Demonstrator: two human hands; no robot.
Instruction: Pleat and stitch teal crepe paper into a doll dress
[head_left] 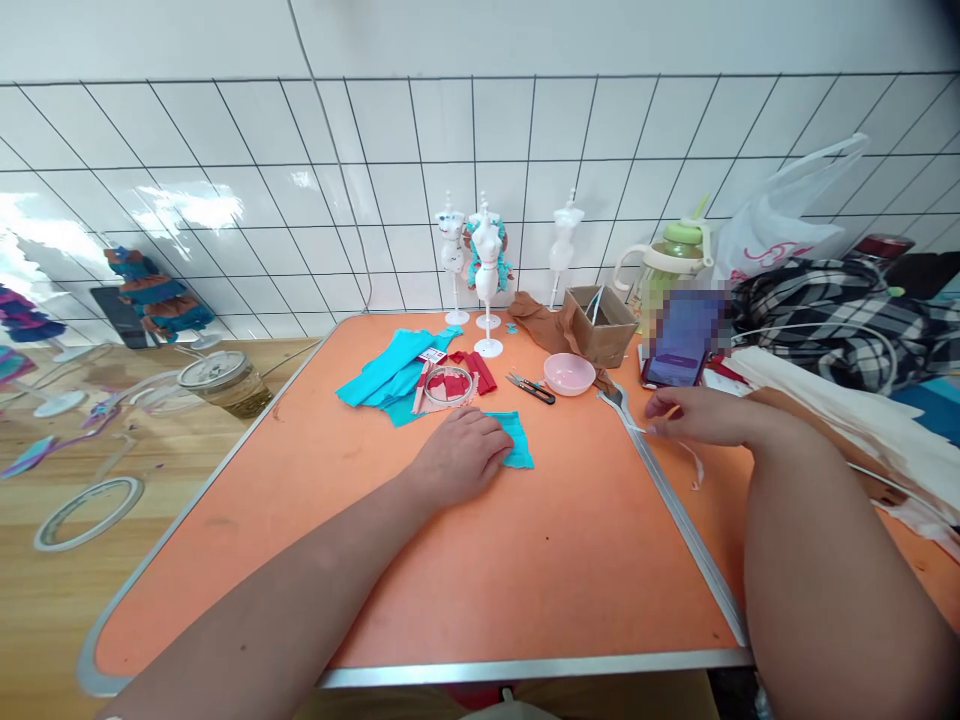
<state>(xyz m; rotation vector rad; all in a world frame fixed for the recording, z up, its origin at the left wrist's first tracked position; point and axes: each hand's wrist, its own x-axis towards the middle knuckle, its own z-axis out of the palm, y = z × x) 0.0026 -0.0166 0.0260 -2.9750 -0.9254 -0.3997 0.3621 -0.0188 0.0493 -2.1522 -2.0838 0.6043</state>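
My left hand (466,455), its fingers curled and close together, presses a small turquoise fabric piece (517,440) against the orange table. My right hand (694,415) is raised over the table's right side and pinches a thin white strip (696,465) that dangles and curls below the fingers. Ahead of the left hand, a roll of tape (450,385) rests on red and pink fabric (484,370). More turquoise fabric (386,370) is heaped to its left. Thread snips (531,388) lie beside a pink bowl (570,373).
White miniature dress forms (487,270) stand at the tiled wall, near a cardboard box (602,325). A phone (679,338), a green-lidded bottle (679,255) and checked cloth (810,310) crowd the right. Left of the table are a jar (229,382) and a tape ring (88,513).
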